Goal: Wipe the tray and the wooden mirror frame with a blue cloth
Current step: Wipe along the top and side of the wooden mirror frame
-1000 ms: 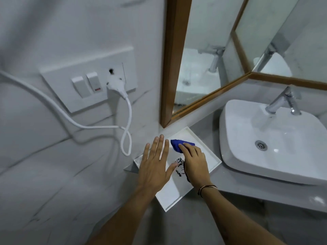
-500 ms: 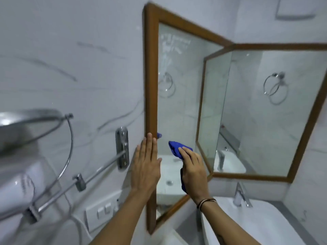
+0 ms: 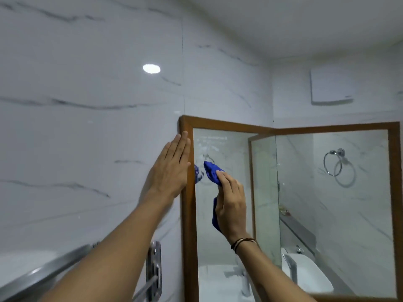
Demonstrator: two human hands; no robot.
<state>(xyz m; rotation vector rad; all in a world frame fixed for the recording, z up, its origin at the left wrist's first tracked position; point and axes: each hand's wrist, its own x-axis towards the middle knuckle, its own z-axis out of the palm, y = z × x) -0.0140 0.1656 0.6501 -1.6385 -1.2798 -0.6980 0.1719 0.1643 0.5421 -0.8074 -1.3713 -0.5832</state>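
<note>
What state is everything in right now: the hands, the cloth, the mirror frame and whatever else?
Left hand: open and flat, fingers together, over the left edge of the frame.
Right hand: closed around the cloth.
Blue cloth: bunched, held up in front of the glass.
Wooden mirror frame: upright on the wall, not being wiped.
Mirror glass: smudged near the top.
Towel ring: hanging empty.

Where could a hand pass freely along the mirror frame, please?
The frame's top rail is bare from the left corner to the room corner, under plain wall. The left rail is crowded: the left hand lies flat over it, and the right hand holds the blue cloth just beside.
</note>
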